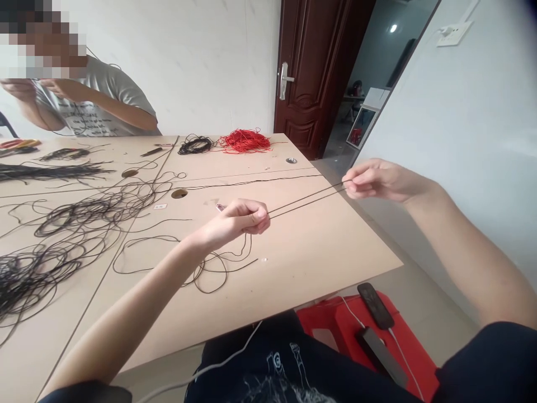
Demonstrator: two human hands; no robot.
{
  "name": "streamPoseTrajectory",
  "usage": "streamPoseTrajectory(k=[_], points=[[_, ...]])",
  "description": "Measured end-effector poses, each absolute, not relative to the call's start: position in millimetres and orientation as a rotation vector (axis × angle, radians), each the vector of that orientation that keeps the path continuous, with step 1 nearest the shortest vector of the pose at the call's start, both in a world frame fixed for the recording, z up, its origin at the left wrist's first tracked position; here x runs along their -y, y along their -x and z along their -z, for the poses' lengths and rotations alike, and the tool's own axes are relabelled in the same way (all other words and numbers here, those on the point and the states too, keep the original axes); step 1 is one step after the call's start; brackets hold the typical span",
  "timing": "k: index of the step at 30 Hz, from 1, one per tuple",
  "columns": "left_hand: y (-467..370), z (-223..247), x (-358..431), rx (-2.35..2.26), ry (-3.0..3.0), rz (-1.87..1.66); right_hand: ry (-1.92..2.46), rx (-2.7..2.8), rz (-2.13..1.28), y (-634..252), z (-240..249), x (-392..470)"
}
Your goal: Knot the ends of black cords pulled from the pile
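Two strands of thin black cord [308, 200] run taut between my hands above the table. My left hand [247, 217] pinches them at the lower left end, its fingers closed. At the other end my right hand [371, 179] pinches the cord between thumb and fingers, out past the table's right edge. Below my left hand, loose loops of dark cord [216, 274] hang down and lie on the tabletop. Whether the two strands are one folded length is hidden inside my fingers.
Tangled black cord [96, 207] spreads over the left of the table [327, 246]. A red cord bundle [245, 141] and a black coil [196, 145] lie at the back. Across the table sits a person [113, 95] handling cord. A red stool [403, 336] holds a phone [375, 305].
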State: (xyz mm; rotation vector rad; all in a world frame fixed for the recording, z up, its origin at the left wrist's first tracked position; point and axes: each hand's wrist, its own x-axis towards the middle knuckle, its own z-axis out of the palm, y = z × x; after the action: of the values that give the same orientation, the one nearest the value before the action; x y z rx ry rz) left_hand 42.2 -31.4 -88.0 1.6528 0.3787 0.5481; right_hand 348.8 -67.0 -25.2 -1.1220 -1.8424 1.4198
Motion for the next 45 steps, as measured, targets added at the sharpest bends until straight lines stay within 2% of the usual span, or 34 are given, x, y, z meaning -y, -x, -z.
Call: streamPoseTrajectory(k=[5,8,14,20,26,32,40,45], points=[[-25.3,69.1,36.9,-0.474,-1.982,-0.476,1.253,2.516,-1.426,-346.1,6.8,82.9],[-23.1,64.1,42.8,-0.384,-2.258,-0.359,1.222,2.674,-1.302,-337.9,1.3,93.2],[-23.0,69.9,47.2,-0.362,-2.312,-0.412,0.974,2.197,-1.094,-333.9,12.0,106.1],[-15.7,74.2,46.7,-0.439,-2.251,-0.364,0.978,2.143,-1.080,-356.6,16.5,102.9],[-12.3,91.6,37.7,-0.495,-2.096,-0.402,0.707,1.309,-1.445,-330.0,37.1,107.2],[-3.4,103.9,26.4,-0.464,-1.972,-0.409,1.025,1.553,-1.450,-339.5,24.0,96.0],[17.2,102.9,40.0,-0.585,-1.926,-0.395,1.087,1.873,-1.433,-381.3,5.6,72.4],[41.6,103.8,40.7,-0.700,-1.916,-0.359,1.098,1.653,-1.302,-384.9,24.2,59.1]])
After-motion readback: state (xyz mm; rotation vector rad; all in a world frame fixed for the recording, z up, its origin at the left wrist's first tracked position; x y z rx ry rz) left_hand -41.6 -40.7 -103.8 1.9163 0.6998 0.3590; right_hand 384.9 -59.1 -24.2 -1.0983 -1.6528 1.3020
